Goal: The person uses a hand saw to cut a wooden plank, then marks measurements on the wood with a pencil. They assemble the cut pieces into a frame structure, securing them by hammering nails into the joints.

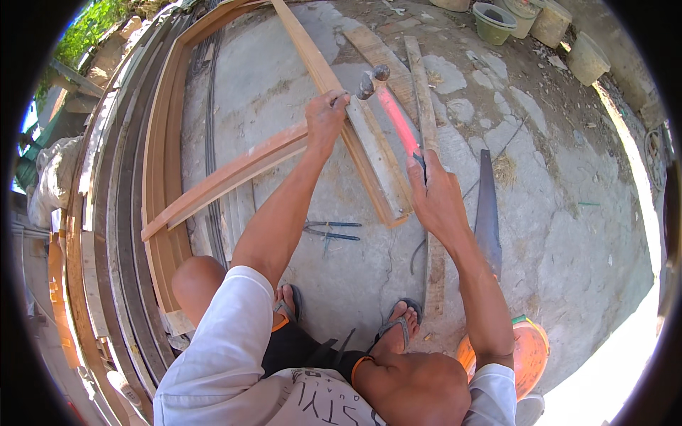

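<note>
A hammer with a pinkish-red shaft [399, 122] is in my right hand [438, 195], fingers wrapped round its dark grip. Its metal head hovers just right of my left hand [325, 121]. The left fingers are pinched together on top of a wooden frame, where a crosspiece [234, 174] meets a long slanting beam [309, 50]. Whatever is between those fingertips is too small to make out. A pale, whitish-faced strip [374, 157] runs along the beam's near end. On the left, the frame's long side [162, 149] lies on the ground.
Blue-handled pincers [332, 231] lie before my feet. To the right are a narrow plank [428, 135] and a handsaw [487, 213]. An orange bucket [533, 351] stands beside my right knee. Stacked boards [117, 206] line the left; several tubs, including a green one [494, 25], stand far right.
</note>
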`<state>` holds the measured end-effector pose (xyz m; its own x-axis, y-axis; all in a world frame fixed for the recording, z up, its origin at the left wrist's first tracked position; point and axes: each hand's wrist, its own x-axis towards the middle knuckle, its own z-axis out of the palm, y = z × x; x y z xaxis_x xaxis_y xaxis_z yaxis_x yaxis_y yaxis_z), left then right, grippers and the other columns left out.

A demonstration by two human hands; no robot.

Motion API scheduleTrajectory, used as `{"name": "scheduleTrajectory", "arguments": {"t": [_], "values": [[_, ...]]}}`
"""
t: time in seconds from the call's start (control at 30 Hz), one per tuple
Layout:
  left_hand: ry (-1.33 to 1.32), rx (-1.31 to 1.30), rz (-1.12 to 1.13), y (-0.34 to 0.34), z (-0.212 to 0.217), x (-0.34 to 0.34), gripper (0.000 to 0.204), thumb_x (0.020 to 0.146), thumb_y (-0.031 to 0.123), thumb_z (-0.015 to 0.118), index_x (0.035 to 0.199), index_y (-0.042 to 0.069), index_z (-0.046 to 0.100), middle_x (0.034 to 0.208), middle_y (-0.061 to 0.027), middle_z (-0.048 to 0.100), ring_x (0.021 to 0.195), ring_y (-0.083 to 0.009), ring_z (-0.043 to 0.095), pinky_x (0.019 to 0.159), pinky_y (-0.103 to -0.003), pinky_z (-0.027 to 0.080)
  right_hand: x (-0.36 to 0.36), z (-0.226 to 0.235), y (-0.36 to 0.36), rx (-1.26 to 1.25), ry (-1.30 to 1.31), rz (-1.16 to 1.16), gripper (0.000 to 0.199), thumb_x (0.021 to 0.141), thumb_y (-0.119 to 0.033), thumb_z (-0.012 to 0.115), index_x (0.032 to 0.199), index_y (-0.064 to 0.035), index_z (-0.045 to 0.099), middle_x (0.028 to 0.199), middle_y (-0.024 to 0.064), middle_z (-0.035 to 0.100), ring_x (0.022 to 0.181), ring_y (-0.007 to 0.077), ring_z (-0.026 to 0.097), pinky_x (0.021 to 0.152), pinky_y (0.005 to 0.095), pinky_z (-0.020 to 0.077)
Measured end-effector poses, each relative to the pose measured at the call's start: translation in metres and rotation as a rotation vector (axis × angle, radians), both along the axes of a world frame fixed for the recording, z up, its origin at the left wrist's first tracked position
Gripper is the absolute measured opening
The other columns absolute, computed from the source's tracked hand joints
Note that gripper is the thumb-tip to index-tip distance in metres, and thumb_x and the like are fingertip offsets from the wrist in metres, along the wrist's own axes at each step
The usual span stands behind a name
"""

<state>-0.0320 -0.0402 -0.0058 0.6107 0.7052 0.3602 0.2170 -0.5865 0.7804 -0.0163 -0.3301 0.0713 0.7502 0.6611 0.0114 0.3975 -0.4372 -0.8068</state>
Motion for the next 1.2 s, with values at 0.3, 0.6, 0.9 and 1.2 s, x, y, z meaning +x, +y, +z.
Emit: {"name": "scheduleTrajectory", "arguments": {"t": [0.3,0.6,0.9,1.2], "values": [[0.082,0.054,-0.039,0.001,0.002,0.0,0.024,0.096,0.021,0.071,0.109,0.003,0.08,0.086,-0.0259,0.072,0.069,-0.0286,0.068,0.07,-0.04,0.053,0.017,-0.013,0.054,-0.158,-0.234,0.015,0.035,0.109,-0.031,0.053,0.111,0.0038,0.057,0.079,0.033,0.069,0.077,0.0549,0.068,0.071,0.0616,0.0537],[0.005,0.096,-0.031,0.007,-0.012,-0.001,0.023,0.096,0.021,0.072,0.106,0.001,0.08,0.073,-0.0223,0.067,0.06,-0.0227,0.062,0.063,-0.039,0.051,0.011,-0.021,0.06,-0.147,-0.212,-0.004,0.039,0.11,-0.035,0.051,0.114,0.0036,0.059,0.083,0.0351,0.07,0.082,0.0554,0.069,0.073,0.0624,0.054],[0.232,-0.313,0.348,-0.104,-0.024,-0.032,0.115,0.074,0.051,0.091,0.154,-0.012,0.037,0.156,-0.0337,0.046,0.137,-0.0437,0.051,0.114,-0.047,0.042,0.003,0.04,0.046,0.068,-0.226,-0.068,0.037,0.111,-0.035,0.051,0.114,0.0015,0.058,0.081,0.0342,0.069,0.079,0.0565,0.068,0.072,0.0627,0.0536],[-0.089,-1.041,-0.062,-0.096,-0.042,-0.039,0.095,0.081,0.051,0.088,0.148,-0.005,0.051,0.129,-0.017,0.069,0.112,-0.0233,0.069,0.092,-0.036,0.055,0.024,-0.027,0.065,-0.154,-0.288,-0.02,0.038,0.111,-0.035,0.052,0.117,0.0017,0.058,0.082,0.0334,0.069,0.077,0.0546,0.069,0.066,0.0596,0.0512]]}}
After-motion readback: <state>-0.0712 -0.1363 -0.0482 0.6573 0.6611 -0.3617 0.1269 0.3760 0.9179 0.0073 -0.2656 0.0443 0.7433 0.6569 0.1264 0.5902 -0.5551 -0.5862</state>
